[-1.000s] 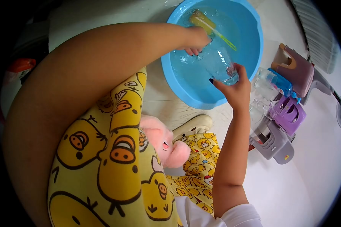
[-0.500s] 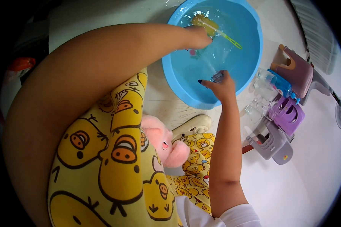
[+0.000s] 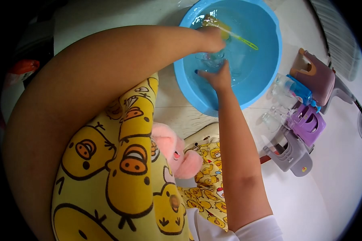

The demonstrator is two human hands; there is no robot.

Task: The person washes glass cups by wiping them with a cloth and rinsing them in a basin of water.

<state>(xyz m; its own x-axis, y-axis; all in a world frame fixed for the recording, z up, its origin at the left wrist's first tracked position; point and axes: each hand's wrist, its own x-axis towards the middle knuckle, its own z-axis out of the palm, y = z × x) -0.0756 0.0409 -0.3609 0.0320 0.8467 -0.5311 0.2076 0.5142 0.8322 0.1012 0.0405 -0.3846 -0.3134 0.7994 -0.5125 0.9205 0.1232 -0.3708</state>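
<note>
My left hand (image 3: 212,40) is closed, its fingers curled down into the water of a blue basin (image 3: 275,60). Under its fingertips shows a clear, glass-like vessel (image 3: 210,60) with a spot of pink, partly hidden by the hand and ripples. My right hand (image 3: 218,78) is just below that vessel, thumb and index finger spread wide; whether it touches the vessel is hard to see. Close behind my left hand a yellow sponge (image 3: 225,33) floats. A brush with a yellow-green handle (image 3: 247,42) lies across it.
Right of the basin are clear glass vessels (image 3: 283,85), a blue bottle (image 3: 301,89), a mauve stool (image 3: 317,78), a purple stool (image 3: 307,124) and a grey one (image 3: 287,150). A pink plush slipper (image 3: 173,148) and a cream shoe (image 3: 205,134) lie near my legs.
My right hand has moved up and left through the basin, toward my left hand and the clear vessel. The spray between the hands is gone. My left hand stays in nearly the same place.
</note>
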